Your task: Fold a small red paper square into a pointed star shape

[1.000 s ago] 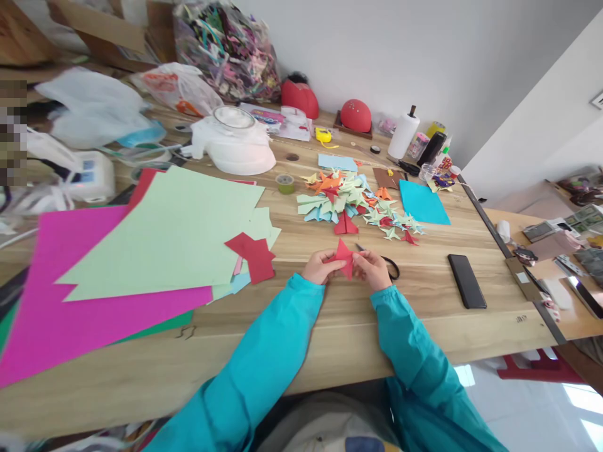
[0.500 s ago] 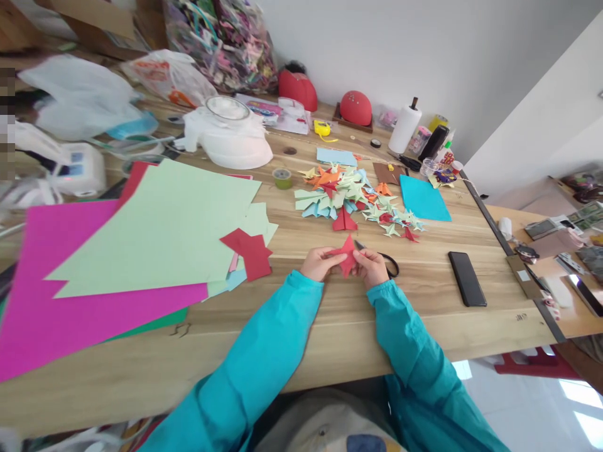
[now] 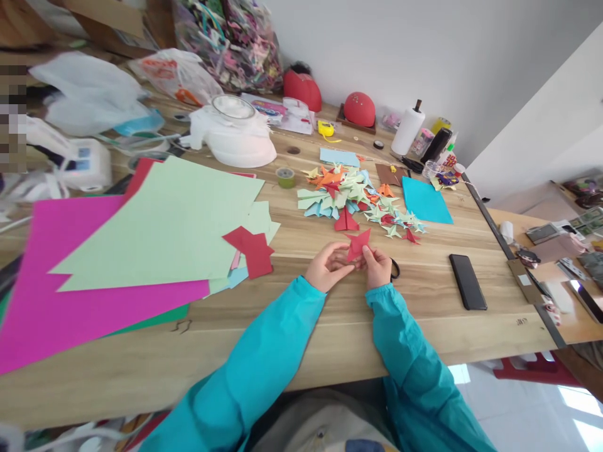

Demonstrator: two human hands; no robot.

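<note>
Red paper star (image 3: 358, 242), pinched
Our right hand (image 3: 379, 267) gripped it over the worktop (image 3: 424, 270); whether our left hand (image 3: 324, 266) did, we couldn't tell.

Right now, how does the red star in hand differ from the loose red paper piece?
Pose: the red star is held in the right hand; the loose red paper piece lies partly over pale green sheets.
Size: the red star looks smaller than the loose red paper piece.
Shared: both are red paper.
</note>
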